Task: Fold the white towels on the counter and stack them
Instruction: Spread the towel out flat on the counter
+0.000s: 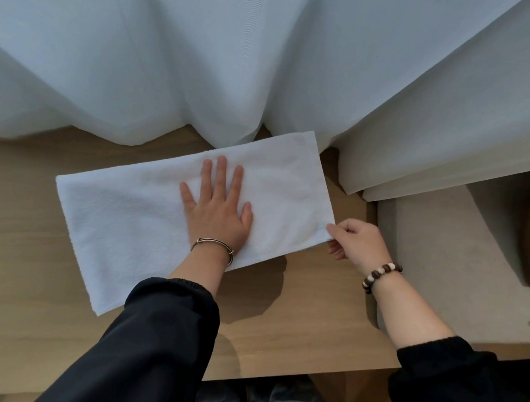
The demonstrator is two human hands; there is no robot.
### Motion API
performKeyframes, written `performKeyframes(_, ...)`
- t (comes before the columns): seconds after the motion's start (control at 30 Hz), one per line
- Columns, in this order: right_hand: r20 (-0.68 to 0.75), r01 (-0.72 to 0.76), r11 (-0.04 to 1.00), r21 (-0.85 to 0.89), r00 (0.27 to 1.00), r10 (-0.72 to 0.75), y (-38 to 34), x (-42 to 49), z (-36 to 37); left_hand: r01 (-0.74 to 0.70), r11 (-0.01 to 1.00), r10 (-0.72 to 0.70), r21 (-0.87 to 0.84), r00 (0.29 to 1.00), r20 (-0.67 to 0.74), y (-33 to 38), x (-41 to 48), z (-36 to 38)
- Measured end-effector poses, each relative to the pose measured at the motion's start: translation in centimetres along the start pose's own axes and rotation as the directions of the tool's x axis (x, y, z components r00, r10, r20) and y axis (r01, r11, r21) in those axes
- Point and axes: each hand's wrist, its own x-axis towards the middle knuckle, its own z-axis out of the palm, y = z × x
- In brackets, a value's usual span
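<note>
Holding our white towel (123,217) flat on the wooden counter (297,324).
Our right hand (354,241) pinches its near corner; left of that pinch, our left hand (217,210) presses it with straight fingers. Beyond both hands hangs a white curtain (247,60).

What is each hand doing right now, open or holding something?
Left hand: open, pressed flat on the white towel.
Right hand: pinching the towel's near right corner.

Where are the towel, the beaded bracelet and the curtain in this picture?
towel (127,229): head view, its bare left half.
beaded bracelet (381,275): head view, its middle beads.
curtain (216,63): head view, a middle fold.
</note>
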Motion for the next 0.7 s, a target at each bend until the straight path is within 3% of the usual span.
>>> performKeyframes(0.13, -0.007, -0.078, 0.997, 0.029, 0.997, 0.078, -0.2, -0.3, 0.0, -0.003, 1.0, 0.003, 0.011, 1.0, 0.012, -0.1, -0.1, 0.0)
performKeyframes(0.33, 0.107, -0.242, 0.951, 0.192, 0.969, 0.225, -1.2, -0.2, 0.2, -0.001, 1.0, 0.001, 0.006, 0.999, 0.033, -0.1, 0.0, -0.3)
performKeyframes(0.53, 0.117, -0.237, 0.95, 0.201, 0.969, 0.217, -1.2, -0.4, -0.5, 0.006, 0.995, 0.0, -0.104, 0.998, 0.058, 0.9, -0.5, -1.8)
performKeyframes(0.6, 0.134, -0.227, 0.959, 0.171, 0.969, 0.205, -1.4, -0.4, -0.8, -0.098, 0.968, 0.105, -0.232, 0.994, 0.016, 1.9, -1.5, -2.6)
performKeyframes(0.63, 0.144, -0.218, 0.963, 0.161, 0.97, 0.196, -1.5, -0.5, -1.0, -0.215, 0.937, 0.215, -0.273, 0.976, -0.034, 2.5, -2.2, -2.9)
performKeyframes(0.7, 0.158, -0.173, 0.975, 0.14, 0.976, 0.15, -1.6, -0.6, -1.4, -0.445, 0.855, 0.418, -0.267, 0.895, -0.155, 3.8, -3.8, -3.0)
